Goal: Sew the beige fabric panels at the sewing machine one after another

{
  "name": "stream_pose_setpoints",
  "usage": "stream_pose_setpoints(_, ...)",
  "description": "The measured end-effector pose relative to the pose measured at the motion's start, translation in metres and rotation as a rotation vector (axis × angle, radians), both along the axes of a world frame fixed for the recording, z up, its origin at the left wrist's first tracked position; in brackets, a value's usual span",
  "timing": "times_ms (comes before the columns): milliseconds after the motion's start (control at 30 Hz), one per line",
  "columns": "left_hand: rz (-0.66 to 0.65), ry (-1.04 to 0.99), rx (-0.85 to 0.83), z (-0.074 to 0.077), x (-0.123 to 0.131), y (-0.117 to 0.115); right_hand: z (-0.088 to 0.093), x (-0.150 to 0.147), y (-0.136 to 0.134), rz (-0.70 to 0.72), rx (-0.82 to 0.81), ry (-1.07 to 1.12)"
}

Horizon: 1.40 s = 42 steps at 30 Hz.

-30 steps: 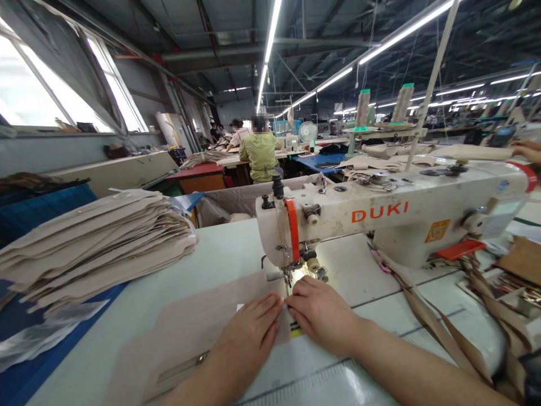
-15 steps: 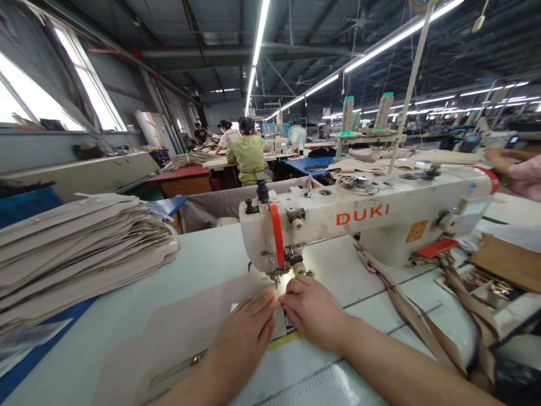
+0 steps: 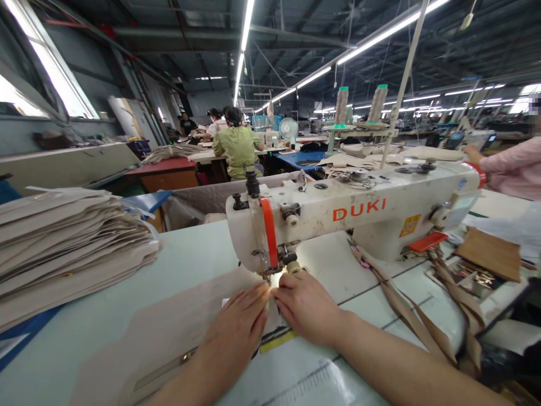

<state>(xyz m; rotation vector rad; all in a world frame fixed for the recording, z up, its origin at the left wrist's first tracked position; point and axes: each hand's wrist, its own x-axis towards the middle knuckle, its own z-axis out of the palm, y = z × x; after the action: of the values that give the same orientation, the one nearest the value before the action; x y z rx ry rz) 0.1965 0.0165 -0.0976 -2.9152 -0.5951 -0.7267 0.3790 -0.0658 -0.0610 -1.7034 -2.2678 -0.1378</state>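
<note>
A: Item one, please.
B: One beige fabric panel [image 3: 177, 321], flat on the bench [image 3: 198, 245], reaching from the sewing machine [image 3: 359, 214] towards the near left corner. We list one long slot in it, with a small metal piece [image 3: 186, 357] (too blurred for us to name).

A: Handling notes?
B: Sewing, we judge. We would keep the panel flat, guide rather than pull, hold its edge true to the needle area [image 3: 267, 277] and mind the fingertips, which lie very near it.

A: Position against the hands?
B: Left hand [image 3: 232, 324]: fingers extended and together, palm down on the panel, most of which spreads to its left. Right hand [image 3: 306, 307]: fingers curled in, tips at the panel's right edge; whether they pinch cloth, we cannot tell. A narrow strip of panel shows between the hands.

A: Further out?
B: One stack of beige pieces [image 3: 76, 248], at the bench's left edge. Beige straps [image 3: 401, 304], trailing towards the right edge. Two thread cones [image 3: 341, 107], upright, beyond the far edge. One co-worker in green [image 3: 238, 144], seated further off.
</note>
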Motion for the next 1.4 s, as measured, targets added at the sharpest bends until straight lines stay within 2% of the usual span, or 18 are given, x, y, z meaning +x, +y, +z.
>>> stream_pose_setpoints(133,-0.017,0.004,-0.034,0.002,0.000,0.000,-0.001,0.001,0.000,0.002,-0.009,0.002)
stream_pose_setpoints(367,-0.042,-0.046,0.028,0.003,0.000,0.000,-0.002,0.000,-0.004,0.006,-0.008,0.004)
stream_pose_setpoints(633,-0.006,-0.031,-0.032,0.000,0.001,-0.001,0.000,-0.002,-0.004,0.008,-0.009,-0.001)
stream_pose_setpoints(867,0.012,-0.010,-0.092,0.004,0.004,0.012,-0.001,0.000,-0.001,0.009,0.010,0.002)
stream_pose_setpoints(1067,0.020,0.016,-0.072,0.007,0.006,0.021,-0.003,0.001,-0.003,0.005,0.027,0.033)
stream_pose_setpoints(1167,0.034,0.034,-0.104,0.006,-0.009,0.013,-0.005,0.002,-0.006,0.038,0.055,0.072)
stream_pose_setpoints(1267,0.032,0.071,-0.130,0.008,-0.033,-0.007,-0.008,0.002,-0.008,0.081,0.092,0.126)
stream_pose_setpoints(1400,0.078,0.053,-0.068,0.022,-0.059,-0.037,-0.012,0.003,-0.009,0.141,0.120,0.191)
